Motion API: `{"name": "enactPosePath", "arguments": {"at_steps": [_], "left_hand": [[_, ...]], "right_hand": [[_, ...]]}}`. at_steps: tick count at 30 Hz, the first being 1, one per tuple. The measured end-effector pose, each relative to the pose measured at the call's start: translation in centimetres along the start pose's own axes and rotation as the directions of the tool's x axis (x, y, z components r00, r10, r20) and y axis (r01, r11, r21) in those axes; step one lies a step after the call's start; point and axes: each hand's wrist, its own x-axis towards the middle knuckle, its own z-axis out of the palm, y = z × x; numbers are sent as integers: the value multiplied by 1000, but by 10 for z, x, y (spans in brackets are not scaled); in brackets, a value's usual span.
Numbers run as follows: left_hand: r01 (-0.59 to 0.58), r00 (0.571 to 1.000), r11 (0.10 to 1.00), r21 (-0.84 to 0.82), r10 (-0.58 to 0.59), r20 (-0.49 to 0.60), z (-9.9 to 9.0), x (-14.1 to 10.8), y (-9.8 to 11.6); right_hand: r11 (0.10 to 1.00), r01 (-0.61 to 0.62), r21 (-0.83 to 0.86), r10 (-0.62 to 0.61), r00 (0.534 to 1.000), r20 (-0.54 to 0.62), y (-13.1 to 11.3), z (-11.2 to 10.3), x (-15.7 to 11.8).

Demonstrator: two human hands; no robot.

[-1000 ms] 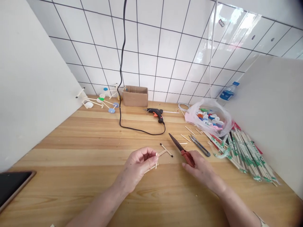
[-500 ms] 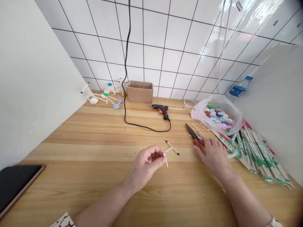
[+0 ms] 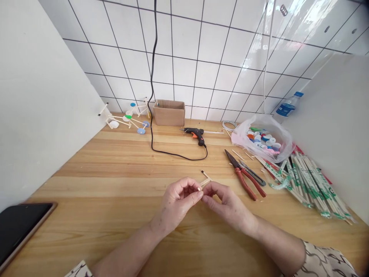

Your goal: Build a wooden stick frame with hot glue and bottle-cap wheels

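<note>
My left hand (image 3: 180,204) pinches a small assembly of thin wooden sticks (image 3: 206,176) in the middle of the table. A black-tipped crosspiece shows at its far end. My right hand (image 3: 230,206) is closed at the near end of the same sticks, its fingertips against those of my left hand. The pinched parts are mostly hidden by the fingers. Pliers with red handles (image 3: 248,186) lie beyond my right hand, beside small snips (image 3: 253,173). Further back rests a black glue gun (image 3: 198,135) on its side.
At the back are a cardboard box (image 3: 169,115) and stick models with caps (image 3: 128,117). A bag of bottle caps (image 3: 262,140), packs of wrapped sticks (image 3: 311,184) and a bottle (image 3: 288,107) are at the right. A phone (image 3: 23,227) lies at the left. The gun's black cable (image 3: 173,154) curves across the table.
My right hand has left the pliers and moved left to the sticks held by my left hand. The pliers and snips are now uncovered. My left hand has hardly moved.
</note>
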Motion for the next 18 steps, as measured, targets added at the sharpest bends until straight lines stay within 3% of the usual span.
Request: {"name": "enactPosePath", "arguments": {"at_steps": [8,18], "left_hand": [[59,998,998,7,-59,-10,-7,4,2],[89,996,991,103,-90,0,-9,3,4]], "right_hand": [[965,-117,234,92,989,115,10,4,1],[891,-176,418,142,984,110,18,2,-6]]}}
